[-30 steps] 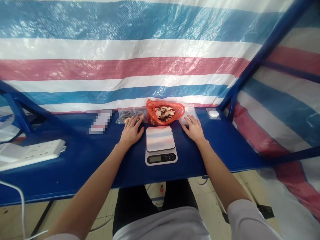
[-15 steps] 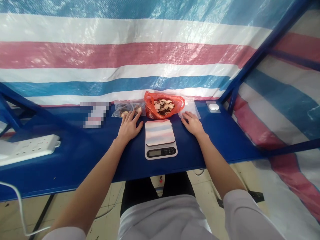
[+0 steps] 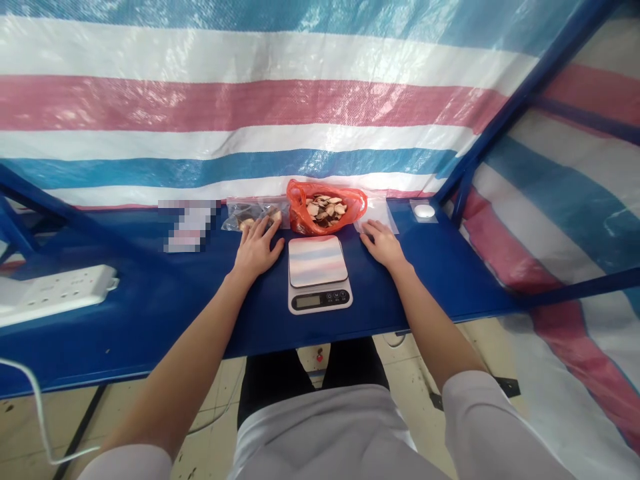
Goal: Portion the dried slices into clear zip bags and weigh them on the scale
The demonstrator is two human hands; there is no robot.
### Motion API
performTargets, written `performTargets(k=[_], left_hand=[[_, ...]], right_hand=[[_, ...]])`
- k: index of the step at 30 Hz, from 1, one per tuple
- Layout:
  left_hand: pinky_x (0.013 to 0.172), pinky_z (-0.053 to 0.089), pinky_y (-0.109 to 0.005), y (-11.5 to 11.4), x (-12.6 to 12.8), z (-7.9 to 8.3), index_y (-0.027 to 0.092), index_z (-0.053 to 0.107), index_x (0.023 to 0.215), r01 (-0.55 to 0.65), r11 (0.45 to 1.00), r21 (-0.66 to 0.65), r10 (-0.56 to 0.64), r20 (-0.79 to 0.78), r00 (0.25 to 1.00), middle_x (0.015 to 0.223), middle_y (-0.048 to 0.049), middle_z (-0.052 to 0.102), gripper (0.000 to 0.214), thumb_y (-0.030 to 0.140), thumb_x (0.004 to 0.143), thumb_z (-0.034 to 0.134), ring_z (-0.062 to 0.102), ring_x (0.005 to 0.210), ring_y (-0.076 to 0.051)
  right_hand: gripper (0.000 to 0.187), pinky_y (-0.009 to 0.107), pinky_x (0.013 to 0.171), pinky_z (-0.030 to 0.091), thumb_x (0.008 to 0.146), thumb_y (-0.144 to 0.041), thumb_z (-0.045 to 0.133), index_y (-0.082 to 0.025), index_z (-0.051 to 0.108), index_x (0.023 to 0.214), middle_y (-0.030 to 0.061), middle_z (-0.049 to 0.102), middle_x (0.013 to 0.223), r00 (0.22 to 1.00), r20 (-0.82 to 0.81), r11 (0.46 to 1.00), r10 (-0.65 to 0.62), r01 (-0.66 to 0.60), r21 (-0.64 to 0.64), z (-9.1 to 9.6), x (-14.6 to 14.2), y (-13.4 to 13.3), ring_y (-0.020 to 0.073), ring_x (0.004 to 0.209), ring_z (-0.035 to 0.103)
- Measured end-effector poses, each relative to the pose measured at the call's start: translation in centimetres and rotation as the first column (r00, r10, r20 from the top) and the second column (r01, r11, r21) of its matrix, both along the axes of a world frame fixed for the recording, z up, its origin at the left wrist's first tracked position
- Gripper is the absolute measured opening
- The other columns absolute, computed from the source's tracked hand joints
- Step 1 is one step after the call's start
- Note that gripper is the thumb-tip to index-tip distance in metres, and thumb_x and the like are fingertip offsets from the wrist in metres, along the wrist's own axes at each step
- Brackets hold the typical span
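My left hand [image 3: 256,248] lies flat and palm down on the blue table, fingers spread, its fingertips at the near edge of a clear plastic bag [image 3: 234,215] with pale brownish pieces in it. On the other side my right hand [image 3: 383,243] also rests palm down, its fingers loosely extended at the edge of an apparently flat clear plastic bag [image 3: 379,210]. Between the hands sits a kitchen scale [image 3: 318,261] with a shiny reflecting plate and a dark display. Behind it stands an open red plastic bag [image 3: 299,212] full of dried pale slices [image 3: 326,209] with dark edges.
A white power strip [image 3: 65,291] lies on the table's left side, with a white cable [image 3: 37,393] hanging in front. Towards the back right is a small round white object [image 3: 424,211] on clear plastic. A blurred-out paper [image 3: 193,225] lies back left. Striped sheeting [image 3: 250,103] closes off the back.
The whole view has shifted very slightly, with things appearing a little higher and further left. Both hands keep the same places on the table.
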State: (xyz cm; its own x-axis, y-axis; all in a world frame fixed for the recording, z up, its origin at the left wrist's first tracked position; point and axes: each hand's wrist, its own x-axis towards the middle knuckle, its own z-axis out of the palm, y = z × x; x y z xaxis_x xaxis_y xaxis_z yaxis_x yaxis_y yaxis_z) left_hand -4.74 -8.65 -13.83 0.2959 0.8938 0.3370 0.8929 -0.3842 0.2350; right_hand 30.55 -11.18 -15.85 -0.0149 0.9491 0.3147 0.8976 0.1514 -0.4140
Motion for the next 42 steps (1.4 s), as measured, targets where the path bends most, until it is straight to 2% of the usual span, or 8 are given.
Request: performTargets(k=[5, 9, 14, 17, 26, 34, 42], left_hand=[[0.125, 0.022, -0.058, -0.2, -0.1, 0.2, 0.022, 0.053, 0.149, 0.015, 0.998, 0.058, -0.017, 0.039, 0.999, 0.156, -0.0141, 0.049, 0.055, 0.041, 0.098, 0.043, 0.039, 0.149, -0.034], [0.124, 0.024, -0.058, -0.6, 0.1, 0.3, 0.022, 0.057, 0.145, 0.014, 0.995, 0.096, -0.018, 0.038, 0.999, 0.151, -0.0146, 0.054, 0.052, 0.038, 0.097, 0.043, 0.042, 0.147, -0.035], [0.125, 0.026, -0.056, -0.6, 0.9, 0.4, 0.018, 0.056, 0.147, -0.035, 0.996, 0.082, 0.033, 0.024, 0.999, 0.154, -0.0163, 0.051, 0.054, 0.036, 0.097, 0.042, 0.04, 0.149, -0.035], [0.125, 0.026, -0.057, -0.3, 1.1, 0.2, 0.019, 0.052, 0.15, -0.036, 0.997, 0.065, 0.034, 0.032, 0.999, 0.156, -0.0152, 0.05, 0.056, 0.035, 0.097, 0.042, 0.037, 0.151, -0.035], [0.125, 0.026, -0.057, 0.1, 0.8, -0.5, 0.021, 0.052, 0.15, -0.025, 0.999, 0.048, 0.023, 0.049, 0.999, 0.157, -0.0138, 0.048, 0.056, 0.038, 0.097, 0.043, 0.037, 0.151, -0.034], [0.125, 0.025, -0.056, 0.0, 0.8, -0.4, 0.017, 0.053, 0.149, -0.026, 0.999, 0.024, 0.026, 0.024, 0.999, 0.158, -0.0161, 0.046, 0.056, 0.038, 0.098, 0.041, 0.036, 0.151, -0.035], [0.124, 0.026, -0.056, 0.2, 0.6, -0.4, 0.017, 0.054, 0.147, -0.016, 1.0, 0.025, 0.015, 0.031, 0.999, 0.158, -0.0159, 0.047, 0.054, 0.038, 0.098, 0.041, 0.039, 0.149, -0.035]], right_hand=[[0.041, 0.049, 0.116, 0.046, 0.096, -0.038, 0.055, -0.023, 0.068, 0.132, 0.0102, 0.061, 0.146, 0.997, -0.074, 1.0, -0.003, 0.005, 0.025, 0.3, 0.2, 0.0, 0.0291, 0.139, 0.054], [0.042, 0.046, 0.118, 0.044, 0.096, -0.04, 0.056, -0.021, 0.069, 0.131, 0.0113, 0.063, 0.143, 0.998, -0.061, 0.997, 0.035, -0.031, 0.064, 0.6, 0.9, 0.3, 0.0274, 0.137, 0.057], [0.044, 0.049, 0.12, 0.041, 0.094, -0.038, 0.061, -0.019, 0.068, 0.133, 0.0126, 0.06, 0.146, 0.992, 0.051, 0.994, 0.112, -0.111, -0.021, 1.1, 1.9, 1.1, 0.0309, 0.144, 0.049], [0.04, 0.051, 0.119, 0.043, 0.094, -0.037, 0.062, -0.022, 0.07, 0.131, 0.0118, 0.062, 0.145, 0.985, 0.077, 0.987, 0.153, -0.149, -0.061, 1.1, 2.1, 1.5, 0.0317, 0.142, 0.052], [0.032, 0.047, 0.118, 0.044, 0.1, -0.032, 0.053, -0.025, 0.076, 0.121, 0.0058, 0.069, 0.136, 0.988, 0.007, 0.988, 0.156, -0.156, 0.0, 0.6, 2.5, 1.5, 0.0273, 0.135, 0.059], [0.033, 0.041, 0.106, 0.054, 0.099, -0.039, 0.05, -0.028, 0.078, 0.112, 0.0026, 0.074, 0.127, 0.992, -0.105, 0.998, 0.064, -0.064, 0.002, 1.3, 2.4, 1.0, 0.0265, 0.12, 0.069], [0.031, 0.04, 0.105, 0.054, 0.095, -0.043, 0.056, -0.028, 0.08, 0.109, 0.0019, 0.077, 0.12, 0.97, -0.242, 0.999, -0.001, -0.007, -0.032, 1.5, 2.1, 1.0, 0.028, 0.115, 0.071]])
